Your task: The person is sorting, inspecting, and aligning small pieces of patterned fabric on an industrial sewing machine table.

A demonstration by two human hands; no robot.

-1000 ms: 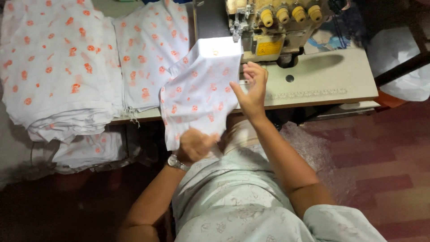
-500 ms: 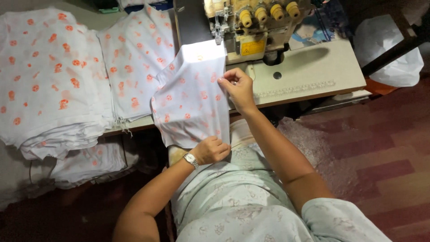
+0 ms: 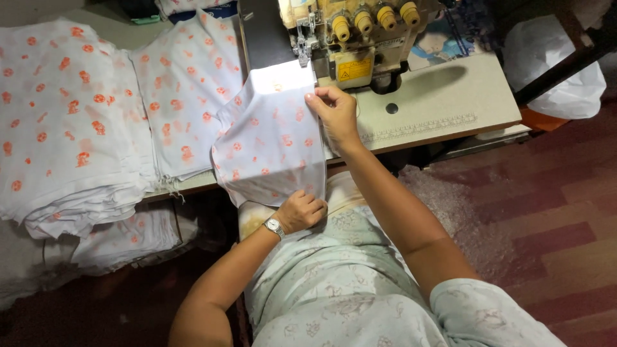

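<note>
- A tall stack of cloth [image 3: 58, 122], white with orange flowers, covers the left end of the tabletop [image 3: 443, 103] and sags over its front edge.
- Beside it a second, flatter pile [image 3: 186, 83] lies toward the middle, near the back edge.
- The cloth piece [image 3: 270, 148] being worked hangs over the front edge at the middle of the tabletop, its top end lying under the needle of the sewing machine [image 3: 350, 38].
- The left hand [image 3: 302, 211], with a wristwatch [image 3: 274, 226] on it, is closed, pinching the lower hem of the cloth piece just above the lap.
- The right hand [image 3: 334, 112] has its fingers curled, gripping the upper right edge of the cloth piece right in front of the machine.
- Risk: the right fingers sit close to the needle, so a slip forward could hurt them.
- Risk: an uneven pull between the two hands could skew the seam or bunch the cloth.
- A white bag [image 3: 553, 71] sits on the floor off the right end.
</note>
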